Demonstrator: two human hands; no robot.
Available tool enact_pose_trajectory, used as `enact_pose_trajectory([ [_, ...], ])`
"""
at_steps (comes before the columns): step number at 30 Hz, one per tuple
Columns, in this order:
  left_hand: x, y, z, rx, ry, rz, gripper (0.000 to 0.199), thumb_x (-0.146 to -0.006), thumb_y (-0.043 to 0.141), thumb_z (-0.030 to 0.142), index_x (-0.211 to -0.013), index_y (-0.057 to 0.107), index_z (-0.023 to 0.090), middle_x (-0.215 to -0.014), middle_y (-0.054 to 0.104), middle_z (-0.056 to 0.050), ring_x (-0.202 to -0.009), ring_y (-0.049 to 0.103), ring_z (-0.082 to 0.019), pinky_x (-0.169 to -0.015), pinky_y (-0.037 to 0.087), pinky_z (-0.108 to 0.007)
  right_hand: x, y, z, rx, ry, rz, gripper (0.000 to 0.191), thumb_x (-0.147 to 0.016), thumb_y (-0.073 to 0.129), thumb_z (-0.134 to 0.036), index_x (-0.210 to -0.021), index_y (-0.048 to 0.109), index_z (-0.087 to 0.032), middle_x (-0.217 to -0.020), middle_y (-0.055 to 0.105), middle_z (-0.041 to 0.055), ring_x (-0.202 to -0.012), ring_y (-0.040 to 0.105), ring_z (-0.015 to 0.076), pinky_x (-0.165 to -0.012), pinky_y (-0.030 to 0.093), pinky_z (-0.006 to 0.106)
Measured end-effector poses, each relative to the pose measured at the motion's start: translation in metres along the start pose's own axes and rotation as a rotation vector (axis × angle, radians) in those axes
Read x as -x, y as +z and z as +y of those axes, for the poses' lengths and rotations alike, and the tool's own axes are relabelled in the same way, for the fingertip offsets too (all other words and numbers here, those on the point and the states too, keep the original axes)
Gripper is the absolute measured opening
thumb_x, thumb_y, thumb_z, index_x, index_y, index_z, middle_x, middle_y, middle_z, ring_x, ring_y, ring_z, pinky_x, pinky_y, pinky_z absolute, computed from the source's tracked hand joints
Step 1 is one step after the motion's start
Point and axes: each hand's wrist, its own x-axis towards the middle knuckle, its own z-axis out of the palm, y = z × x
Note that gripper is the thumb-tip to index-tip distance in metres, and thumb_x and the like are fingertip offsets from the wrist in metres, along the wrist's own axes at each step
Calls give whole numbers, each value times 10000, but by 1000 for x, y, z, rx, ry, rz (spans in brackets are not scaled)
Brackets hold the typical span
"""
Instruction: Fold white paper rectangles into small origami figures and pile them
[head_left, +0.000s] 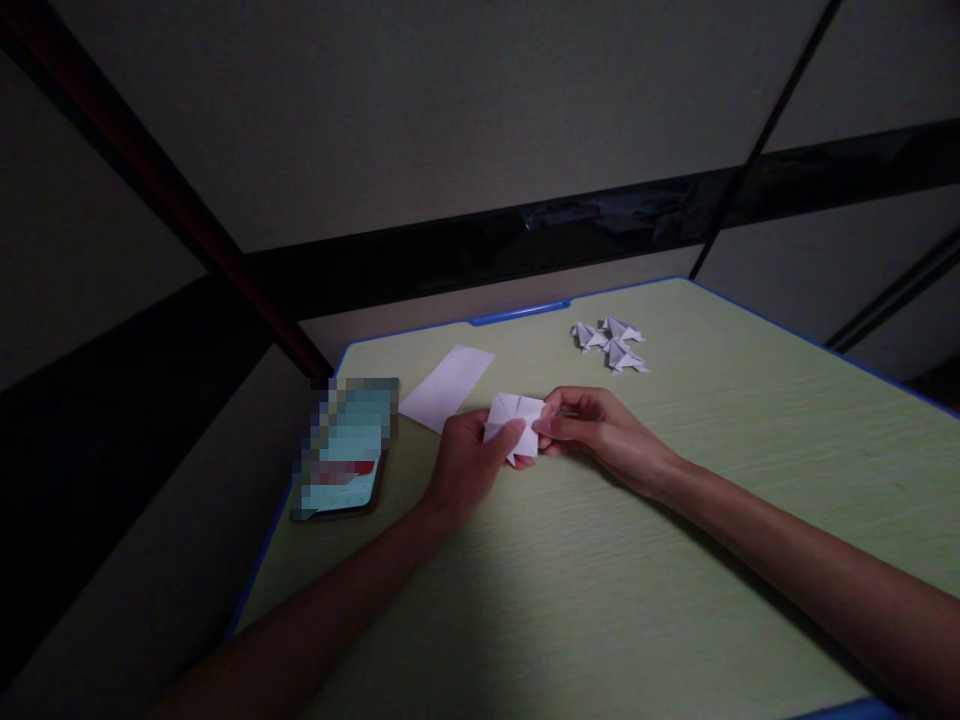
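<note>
In the head view, a small folded white paper (pixel 510 405) is held by both hands, in front of the person, over a pale green table (pixel 750 450) with a blue edge. By the left hand (pixel 471 460) the left part of the paper is gripped, with the thumb laid across its face and other fingers placed behind. By the right hand (pixel 604 435) its right edge is pinched between the thumb and the bent fingers. Several creases and a pointed flap at the lower side can be seen on the paper. Whether it is touched by the table below cannot be told.

Just beyond the left hand, a flat white sheet (pixel 454 380) is laid on the table, its near end partly covered in the view by this hand. Farther left, a phone (pixel 352 490) with a lit screen is placed near the table edge; its picture is partly blurred by blocks. Beyond the right hand, three folded paper figures (pixel 619 354) are grouped closely together.
</note>
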Motion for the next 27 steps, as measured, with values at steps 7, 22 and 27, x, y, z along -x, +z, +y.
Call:
enact_pose_trajectory([
  [7, 2, 2, 5, 11, -8, -14, 167, -673, 541, 207, -572, 616, 99, -466, 588, 6, -423, 518, -82, -439, 391, -174, 0, -1, 0, 110, -63, -66, 207, -569, 667, -247, -544, 497, -133, -475, 518, -23, -439, 448, 54, -463, 347, 207],
  [22, 0, 1, -1, -56, -93, -66, 134, -619, 585, 228, -584, 602, 100, -509, 599, -9, -462, 535, -98, -416, 385, -176, 6, -10, -4, 485, -188, -176, 75, -677, 482, -111, -606, 481, -134, -519, 484, -19, -460, 404, 61, -444, 299, 195],
  [27, 1, 0, 2, -98, -85, -100, 147, -643, 553, 220, -588, 611, 96, -525, 618, -22, -469, 544, -104, -422, 377, -179, 6, -9, -5, 503, -199, -194, 80, -679, 475, -127, -601, 470, -141, -528, 483, -13, -479, 419, 73, -452, 309, 201],
])
